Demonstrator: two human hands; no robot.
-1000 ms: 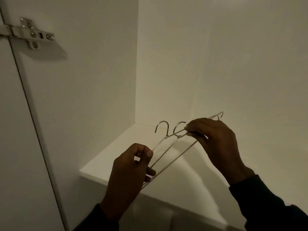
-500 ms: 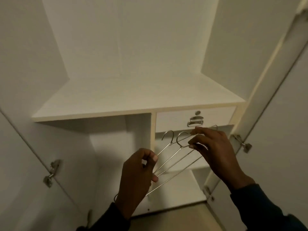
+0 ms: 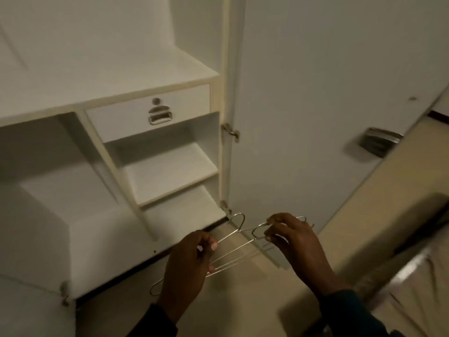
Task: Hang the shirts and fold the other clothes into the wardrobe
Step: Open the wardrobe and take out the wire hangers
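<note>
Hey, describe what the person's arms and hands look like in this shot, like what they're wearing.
Both hands are bare: no gloves, rings or watch show on the left hand or the right hand. Each forearm is covered by a dark long sleeve ending at the wrist; the right sleeve looks dark teal, the left sleeve nearly black in the dim light.

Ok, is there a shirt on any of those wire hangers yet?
No: the wire hangers are bare, bunched between the left hand and the right hand, both gripping them.

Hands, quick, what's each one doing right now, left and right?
Left hand: closed around the lower ends of the wire hangers.
Right hand: fingertips pinching one hanger near its hook.
</note>
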